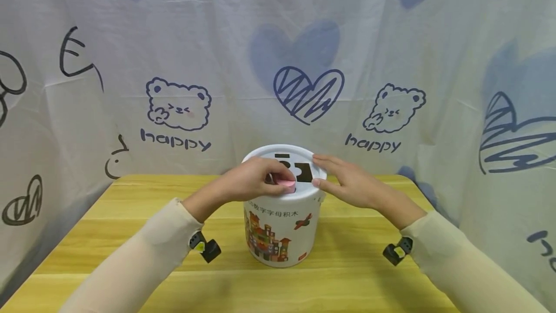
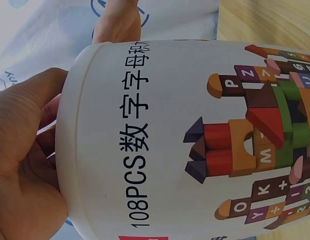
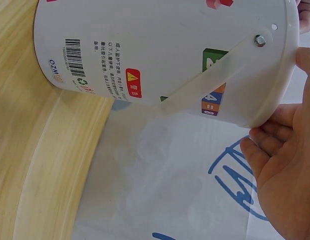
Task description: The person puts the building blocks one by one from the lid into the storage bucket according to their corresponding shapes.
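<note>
A white bucket (image 1: 282, 226) printed with coloured toy blocks stands upright on the table. Its white lid (image 1: 269, 151) has several dark cut-out holes of different shapes. My left hand (image 1: 256, 177) is over the near left part of the lid and pinches a small pink block (image 1: 285, 185) right at a hole. In the left wrist view the bucket wall hides the fingertips of that hand (image 2: 29, 160). My right hand (image 1: 352, 182) rests against the lid's right rim, thumb and fingers spread. In the right wrist view its fingers (image 3: 275, 132) lie along the rim.
The yellow wood-grain table (image 1: 165, 235) extends around the bucket. Behind it hangs a pale cloth (image 1: 234, 62) with hearts and bears. A translucent carry handle (image 3: 210, 77) hangs on the bucket's side. Each wrist wears a small black camera (image 1: 210, 250).
</note>
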A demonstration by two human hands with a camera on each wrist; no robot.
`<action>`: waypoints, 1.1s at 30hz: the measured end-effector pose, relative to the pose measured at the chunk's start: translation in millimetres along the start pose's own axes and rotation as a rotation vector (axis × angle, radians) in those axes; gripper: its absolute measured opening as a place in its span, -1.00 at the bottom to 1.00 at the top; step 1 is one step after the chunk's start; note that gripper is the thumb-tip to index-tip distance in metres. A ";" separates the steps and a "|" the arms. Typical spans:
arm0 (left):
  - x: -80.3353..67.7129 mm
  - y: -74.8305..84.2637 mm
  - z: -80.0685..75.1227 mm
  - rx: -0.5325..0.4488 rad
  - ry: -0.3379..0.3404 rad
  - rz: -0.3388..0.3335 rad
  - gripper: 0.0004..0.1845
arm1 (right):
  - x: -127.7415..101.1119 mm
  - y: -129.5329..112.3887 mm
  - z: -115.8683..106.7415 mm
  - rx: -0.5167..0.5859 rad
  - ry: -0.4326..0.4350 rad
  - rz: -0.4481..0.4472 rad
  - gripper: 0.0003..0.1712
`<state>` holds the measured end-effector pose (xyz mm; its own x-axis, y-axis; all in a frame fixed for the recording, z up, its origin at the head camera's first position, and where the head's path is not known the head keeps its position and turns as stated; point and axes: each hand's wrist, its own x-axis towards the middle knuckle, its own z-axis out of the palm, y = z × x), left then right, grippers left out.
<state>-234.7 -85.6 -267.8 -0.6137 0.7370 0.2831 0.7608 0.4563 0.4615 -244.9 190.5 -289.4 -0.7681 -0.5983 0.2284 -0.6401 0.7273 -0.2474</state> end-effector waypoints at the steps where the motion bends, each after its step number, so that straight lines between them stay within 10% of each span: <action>1: -0.2 0.1 -0.3 0.001 -0.003 -0.002 -0.80 | 0.2 0.2 0.4 0.000 0.000 -0.002 -0.16; 22: -15.3 1.6 -14.7 0.013 0.083 -0.014 -0.76 | -2.7 2.6 -2.1 0.029 -0.005 0.008 -0.17; 33: -60.4 -25.6 -31.6 0.151 0.259 -0.108 -0.72 | -15.8 18.4 -2.7 0.110 0.021 -0.012 -0.21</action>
